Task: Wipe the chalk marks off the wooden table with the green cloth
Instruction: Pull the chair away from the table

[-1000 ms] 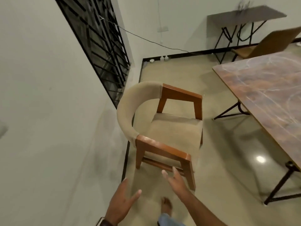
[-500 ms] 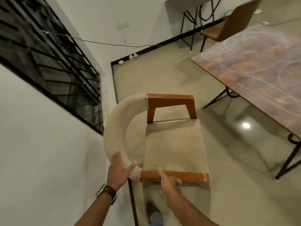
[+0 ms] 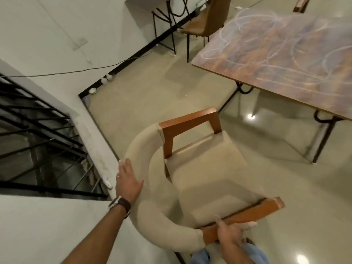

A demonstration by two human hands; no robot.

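The left hand [image 3: 128, 182] lies flat, fingers straight, on the padded back of the chair [image 3: 200, 174]. The right hand [image 3: 228, 232] curls its fingers round the wooden armrest. Beyond the fingers, well apart, stands the wooden counter [image 3: 285, 60] with white chalk marks [image 3: 253, 21], on a shiny beige floor [image 3: 144, 103].

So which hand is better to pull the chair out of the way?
Probably the right hand: it already grips the chair's near wooden armrest, a firm hold for pulling. The left hand only rests with straight fingers on the padded backrest, so it can mostly steady or push.
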